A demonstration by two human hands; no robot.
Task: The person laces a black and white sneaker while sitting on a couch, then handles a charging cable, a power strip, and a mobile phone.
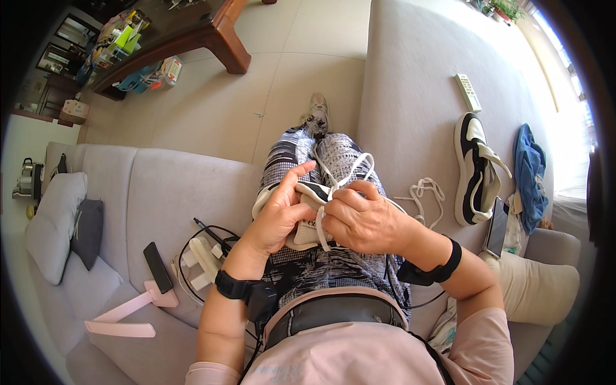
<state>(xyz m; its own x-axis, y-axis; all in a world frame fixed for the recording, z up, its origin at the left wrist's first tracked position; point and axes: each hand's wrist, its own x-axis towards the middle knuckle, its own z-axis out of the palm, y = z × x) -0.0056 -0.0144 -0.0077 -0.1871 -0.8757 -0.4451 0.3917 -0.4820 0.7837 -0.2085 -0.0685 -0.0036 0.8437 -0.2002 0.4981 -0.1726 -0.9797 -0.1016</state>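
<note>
A white and black sneaker (308,231) lies across my lap, partly hidden by both hands. My left hand (284,214) holds its side, with the index finger stretched out and the thumb on the shoe. At the shoe's opening, my right hand (356,216) pinches a flat white shoelace (363,166). The lace rises in a loop above the fingers, and one length hangs down between the hands. On the sofa to the right lies the matching sneaker (464,168), on its side, with a second white shoelace (423,192) coiled loosely to its left.
Right of me on the sofa are a remote control (468,92), a blue cloth (529,178), a smartphone (496,228) and a beige cushion (539,288). To the left lie a power strip (204,252) with cables, a dark phone (158,267) and a pink stand (120,329). A wooden table (221,33) stands ahead.
</note>
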